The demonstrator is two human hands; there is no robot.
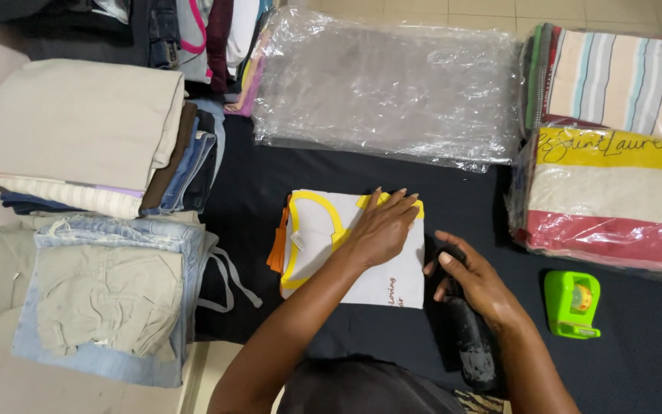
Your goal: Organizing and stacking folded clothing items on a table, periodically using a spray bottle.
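Left grip (381, 228) flat, fingers apart, pressing folded shirt (362, 257) mid-frame | right grip (473, 280) clamped on dark bottle (473, 345) | shirt folded, looks unbagged; bags (385, 84) above

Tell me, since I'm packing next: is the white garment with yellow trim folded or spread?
Folded. The white garment lies as a compact rectangle on the dark cloth, left hand flat on it.

Both forearms were left bare, with no sleeves, watch or bracelet seen on them. No rings were seen on the left hand (381, 230) or the right hand (475, 284), and the fingernails were kept short. A dark garment was worn below.
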